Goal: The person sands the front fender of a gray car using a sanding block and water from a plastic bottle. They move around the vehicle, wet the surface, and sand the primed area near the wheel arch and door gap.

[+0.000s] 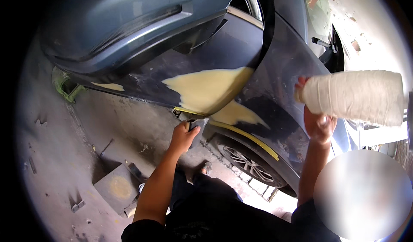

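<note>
The person's left hand (183, 138) is closed around a flat grey plate-like tool (198, 128), thumb laid along it, just beside the low front corner of the car door (150, 76); whether the tool touches the door cannot be told. The right hand (319, 123) is raised in front of the fender (279, 69), curled about a large pale bottle-shaped object (352, 97) that hides much of the palm; reddish fingertips show by its narrow end.

A big side mirror (120, 31) stands between the viewpoint and the door, covering its upper part. Under the fender sits the wheel (247, 160), with a sandalled foot (207, 169) on the floor (51, 156) near it. A green stand (68, 87) is at the far left, beneath the sill end, and a wiper (325, 45) lies at the windscreen base.

The bottle-shaped object's contents cannot be seen. On the floor, left of the legs, is a grey-brown box (107, 194), its inside hidden and a round yellowish stain on top.

A smooth, matt cream patch (211, 87) with jagged edges spreads over the dull grey door; a smaller one (236, 113) continues on the fender. Yellow tape (249, 136) follows the wheel arch. The pale object looks ribbed, as if wrapped; the wheel has thin metallic spokes.
</note>
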`<action>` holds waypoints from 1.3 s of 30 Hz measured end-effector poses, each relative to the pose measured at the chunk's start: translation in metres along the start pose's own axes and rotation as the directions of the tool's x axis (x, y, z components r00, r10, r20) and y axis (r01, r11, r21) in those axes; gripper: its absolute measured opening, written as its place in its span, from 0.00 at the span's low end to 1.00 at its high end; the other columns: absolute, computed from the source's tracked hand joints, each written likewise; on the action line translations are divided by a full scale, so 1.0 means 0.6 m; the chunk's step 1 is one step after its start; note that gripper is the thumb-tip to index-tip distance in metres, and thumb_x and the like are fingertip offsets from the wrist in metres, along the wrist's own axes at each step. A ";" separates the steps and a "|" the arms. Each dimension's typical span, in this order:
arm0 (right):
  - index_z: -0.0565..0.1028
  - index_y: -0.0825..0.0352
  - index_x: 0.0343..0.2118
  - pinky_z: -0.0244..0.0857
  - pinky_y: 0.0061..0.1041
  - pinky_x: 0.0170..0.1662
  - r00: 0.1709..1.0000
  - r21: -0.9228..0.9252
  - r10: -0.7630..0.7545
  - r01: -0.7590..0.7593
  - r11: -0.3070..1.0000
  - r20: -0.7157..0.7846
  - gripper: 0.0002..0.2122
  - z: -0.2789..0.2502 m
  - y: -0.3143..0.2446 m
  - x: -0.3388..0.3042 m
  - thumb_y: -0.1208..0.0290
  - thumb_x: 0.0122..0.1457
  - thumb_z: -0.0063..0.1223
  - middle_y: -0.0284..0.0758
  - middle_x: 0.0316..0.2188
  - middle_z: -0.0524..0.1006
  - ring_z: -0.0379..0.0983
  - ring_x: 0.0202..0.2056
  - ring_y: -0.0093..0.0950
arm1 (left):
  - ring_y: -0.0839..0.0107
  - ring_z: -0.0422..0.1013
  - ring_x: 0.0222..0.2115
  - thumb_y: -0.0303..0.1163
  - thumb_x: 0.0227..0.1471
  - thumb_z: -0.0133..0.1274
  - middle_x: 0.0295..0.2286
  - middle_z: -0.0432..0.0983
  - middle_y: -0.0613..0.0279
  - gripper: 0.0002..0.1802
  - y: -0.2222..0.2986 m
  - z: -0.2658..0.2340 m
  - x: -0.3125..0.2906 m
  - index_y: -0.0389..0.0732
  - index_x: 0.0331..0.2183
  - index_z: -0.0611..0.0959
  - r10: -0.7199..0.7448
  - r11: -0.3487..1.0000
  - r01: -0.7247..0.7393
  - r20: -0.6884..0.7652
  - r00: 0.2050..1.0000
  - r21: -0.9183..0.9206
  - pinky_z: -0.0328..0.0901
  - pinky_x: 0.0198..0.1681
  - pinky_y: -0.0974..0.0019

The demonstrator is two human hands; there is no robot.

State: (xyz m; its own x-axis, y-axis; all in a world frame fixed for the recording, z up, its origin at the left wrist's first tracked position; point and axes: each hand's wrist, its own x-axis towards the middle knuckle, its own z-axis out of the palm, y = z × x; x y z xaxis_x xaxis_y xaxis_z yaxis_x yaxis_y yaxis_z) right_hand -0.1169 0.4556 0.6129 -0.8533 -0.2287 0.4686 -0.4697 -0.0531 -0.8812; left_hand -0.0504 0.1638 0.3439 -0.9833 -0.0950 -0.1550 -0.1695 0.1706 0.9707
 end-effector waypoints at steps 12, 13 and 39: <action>0.59 0.76 0.56 0.61 0.48 0.57 0.993 -0.212 0.039 -0.014 0.977 0.115 0.41 -0.057 0.068 0.054 0.52 0.47 0.66 0.50 0.49 0.70 0.70 0.51 0.47 | 0.49 0.74 0.37 0.28 0.50 0.53 0.34 0.78 0.47 0.13 0.053 0.110 0.109 0.40 0.41 0.80 0.264 0.963 -0.262 -0.032 0.964 0.066 0.68 0.40 0.59; 0.59 0.76 0.56 0.61 0.48 0.57 0.991 -0.194 0.039 -0.014 0.981 0.124 0.40 -0.052 0.068 0.058 0.52 0.48 0.66 0.50 0.49 0.70 0.70 0.51 0.47 | 0.49 0.74 0.37 0.29 0.50 0.53 0.34 0.78 0.47 0.13 0.047 0.113 0.107 0.40 0.40 0.80 0.236 0.970 -0.233 -0.046 0.971 0.063 0.68 0.40 0.59; 0.52 0.72 0.61 0.65 0.44 0.52 0.929 -0.065 0.078 -0.058 0.996 0.362 0.48 -0.039 0.105 0.072 0.46 0.44 0.65 0.54 0.53 0.61 0.66 0.51 0.47 | 0.61 0.75 0.33 0.23 0.41 0.57 0.30 0.79 0.63 0.09 -0.187 0.150 0.098 0.43 0.30 0.79 0.468 0.870 -0.489 -0.420 0.778 0.065 0.67 0.37 0.58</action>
State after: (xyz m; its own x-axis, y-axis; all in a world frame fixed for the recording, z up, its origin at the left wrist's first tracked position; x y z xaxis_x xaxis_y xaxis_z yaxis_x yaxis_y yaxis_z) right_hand -0.1884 0.4652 0.5792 -0.7474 -0.5682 0.3444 -0.4332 0.0238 -0.9010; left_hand -0.0952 0.2270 0.2092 -0.8163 -0.4060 0.4108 0.3287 0.2584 0.9084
